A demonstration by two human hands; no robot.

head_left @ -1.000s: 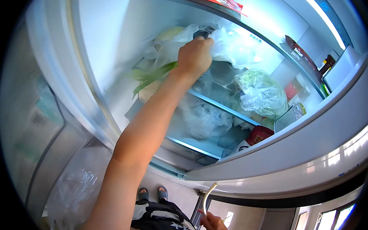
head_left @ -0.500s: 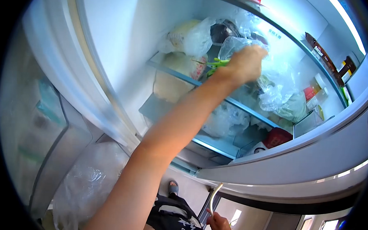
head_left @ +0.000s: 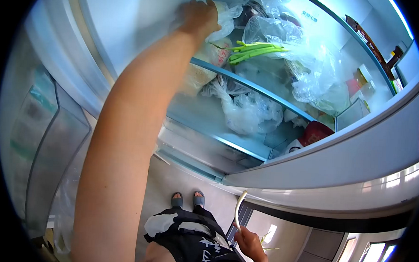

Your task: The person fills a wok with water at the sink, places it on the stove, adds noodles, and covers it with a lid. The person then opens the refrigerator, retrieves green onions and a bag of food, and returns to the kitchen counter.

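Observation:
My left hand (head_left: 202, 20) reaches into the open fridge, at the left of the shelf, with its fingers spread against a plastic-bagged item (head_left: 224, 27). Part of that bag is hidden behind the hand. Green scallion leaves (head_left: 258, 52) stick out to the right of it, near a crumpled clear plastic bag (head_left: 273, 31). Down by my body, my right hand (head_left: 251, 243) is closed around a scallion (head_left: 238, 210). Its white stem points up, and thin green tips show behind the hand.
More plastic bags lie on the shelf, with a bagged item (head_left: 251, 114) below the glass shelf edge (head_left: 252, 85). Jars (head_left: 361, 85) stand at the right, and a brown Tim Tam pack (head_left: 369, 46) lies above. The open door (head_left: 57, 139) is at the left.
My left hand has moved left from the middle of the shelf to the bagged item, uncovering the scallion leaves. My right hand keeps its scallion, slightly lower left. The view has shifted.

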